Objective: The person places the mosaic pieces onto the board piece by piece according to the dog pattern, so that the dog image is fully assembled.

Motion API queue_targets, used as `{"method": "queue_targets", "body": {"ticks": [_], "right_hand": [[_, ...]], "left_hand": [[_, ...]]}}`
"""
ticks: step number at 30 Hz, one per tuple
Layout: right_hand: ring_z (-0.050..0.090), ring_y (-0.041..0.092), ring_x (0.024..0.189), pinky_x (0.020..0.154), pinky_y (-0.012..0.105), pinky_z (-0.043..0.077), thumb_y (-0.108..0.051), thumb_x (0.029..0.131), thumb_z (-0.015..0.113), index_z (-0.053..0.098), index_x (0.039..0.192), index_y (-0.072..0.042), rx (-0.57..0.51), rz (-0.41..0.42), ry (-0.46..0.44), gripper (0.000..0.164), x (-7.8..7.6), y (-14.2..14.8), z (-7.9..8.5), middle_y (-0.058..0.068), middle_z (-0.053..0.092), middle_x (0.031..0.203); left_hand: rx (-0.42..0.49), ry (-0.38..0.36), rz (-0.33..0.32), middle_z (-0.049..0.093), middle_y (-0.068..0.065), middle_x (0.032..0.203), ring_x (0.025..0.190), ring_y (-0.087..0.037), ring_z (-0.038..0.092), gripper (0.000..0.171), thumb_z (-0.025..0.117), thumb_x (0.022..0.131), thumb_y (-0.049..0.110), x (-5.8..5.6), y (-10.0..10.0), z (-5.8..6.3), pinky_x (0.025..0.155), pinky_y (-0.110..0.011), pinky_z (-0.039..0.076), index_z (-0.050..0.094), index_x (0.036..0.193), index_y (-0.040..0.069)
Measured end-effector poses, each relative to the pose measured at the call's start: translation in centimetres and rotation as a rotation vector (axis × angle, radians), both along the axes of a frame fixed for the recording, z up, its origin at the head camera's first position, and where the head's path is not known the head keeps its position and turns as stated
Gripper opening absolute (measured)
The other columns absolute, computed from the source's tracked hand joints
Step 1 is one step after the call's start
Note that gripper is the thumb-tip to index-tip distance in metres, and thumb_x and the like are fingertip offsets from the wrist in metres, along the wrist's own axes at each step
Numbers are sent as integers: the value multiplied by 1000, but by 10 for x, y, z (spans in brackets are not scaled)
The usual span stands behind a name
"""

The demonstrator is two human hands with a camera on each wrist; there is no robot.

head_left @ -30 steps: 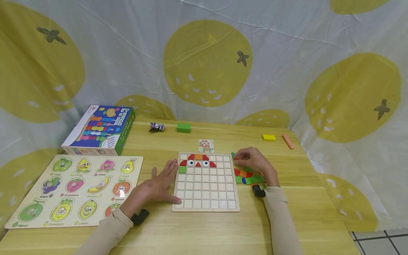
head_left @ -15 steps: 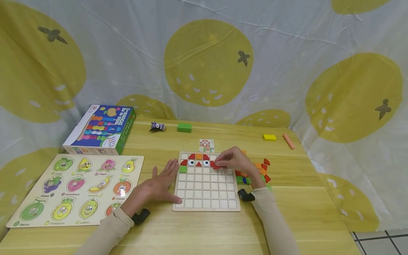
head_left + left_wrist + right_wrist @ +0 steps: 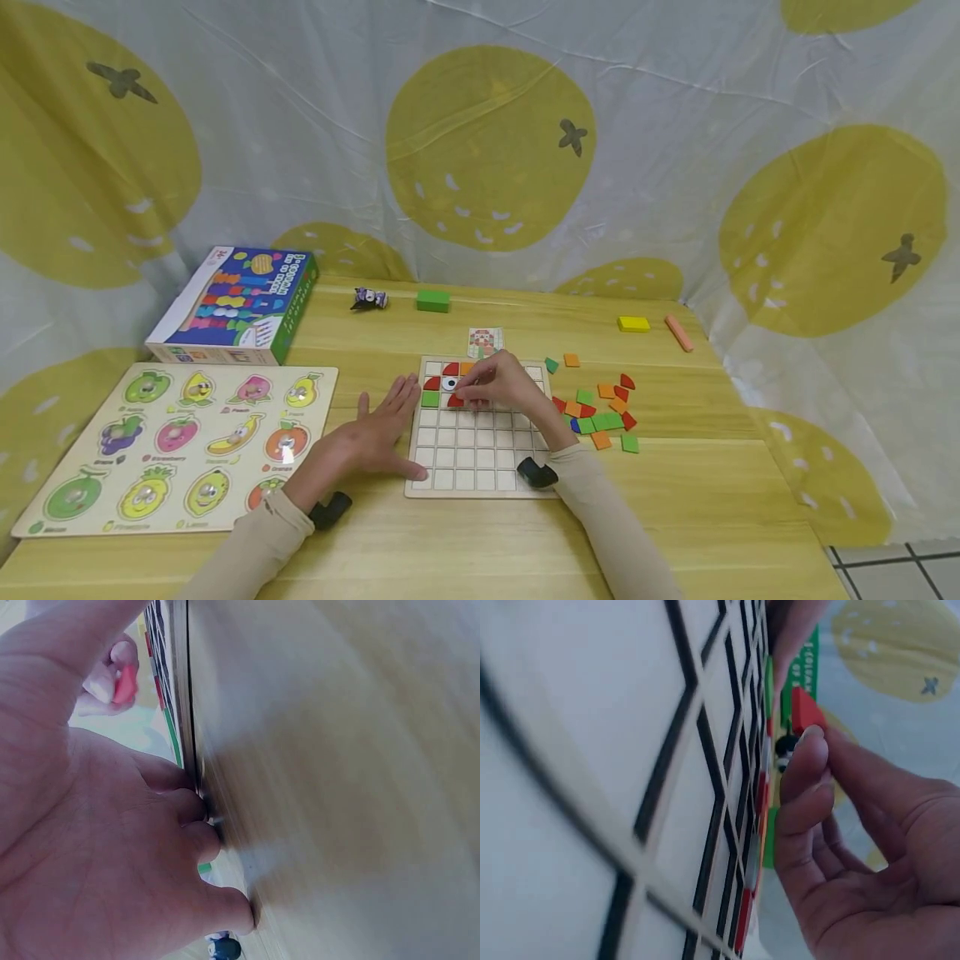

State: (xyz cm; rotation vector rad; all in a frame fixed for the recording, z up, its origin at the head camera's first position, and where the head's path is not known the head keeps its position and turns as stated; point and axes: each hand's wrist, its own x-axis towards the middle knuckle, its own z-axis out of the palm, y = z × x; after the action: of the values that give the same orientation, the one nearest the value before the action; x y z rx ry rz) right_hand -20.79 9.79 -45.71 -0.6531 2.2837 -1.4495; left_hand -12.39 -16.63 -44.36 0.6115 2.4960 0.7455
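My right hand pinches a red quarter-round tile between thumb and fingertips. It hovers over the upper part of the wooden grid board, apart from the surface in the right wrist view. With fingers spread, my left hand rests along the board's left edge, thumb near the lower left corner. On the board's upper rows lie red tiles, an eye tile and a green tile. The right hand hides the other tiles there. Behind the board lies a small pattern card, partly covered.
Several loose green, orange and red tiles lie right of the board. A fruit puzzle board and a toy box are at left. Along the back sit a small figure, a green block, a yellow block and an orange stick.
My right hand has moved left from the loose tiles, across the board's right side, to its upper left part, carrying the red tile. My left hand has stayed in place.
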Motion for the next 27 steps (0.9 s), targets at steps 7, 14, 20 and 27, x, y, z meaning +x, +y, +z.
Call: {"method": "queue_targets", "body": {"ticks": [7, 14, 20, 27], "right_hand": [[74, 18, 62, 59, 24, 58, -6, 95, 83, 85, 94, -2, 57, -78, -20, 4, 3, -13, -3, 6, 78, 76], [72, 16, 59, 57, 26, 60, -7, 94, 85, 86, 94, -3, 108, -98, 18, 4, 5, -18, -2, 4, 77, 73], [74, 17, 61, 58, 26, 60, -6, 94, 84, 86, 95, -3, 109, -101, 14, 4, 5, -18, 0, 5, 78, 77], [73, 15, 66, 60, 20, 53, -7, 96, 82, 87, 97, -5, 144, -79, 21, 5, 5, -16, 0, 4, 78, 80]], "left_hand": [[-46, 10, 2, -3, -25, 179, 166, -45, -7, 134, 89, 85, 54, 1, 3, 3, 120, -82, -8, 6, 170, -7], [-40, 15, 8, -1, -26, 179, 166, -46, -5, 134, 90, 84, 53, 3, 4, 5, 119, -83, -8, 7, 169, -8], [-39, 19, 8, -1, -26, 179, 165, -46, -5, 133, 91, 84, 52, 3, 4, 3, 119, -83, -8, 8, 169, -8], [-30, 10, 3, -2, -26, 179, 166, -45, -7, 135, 90, 83, 56, 1, 2, 1, 119, -83, -10, 7, 169, -7]]}}
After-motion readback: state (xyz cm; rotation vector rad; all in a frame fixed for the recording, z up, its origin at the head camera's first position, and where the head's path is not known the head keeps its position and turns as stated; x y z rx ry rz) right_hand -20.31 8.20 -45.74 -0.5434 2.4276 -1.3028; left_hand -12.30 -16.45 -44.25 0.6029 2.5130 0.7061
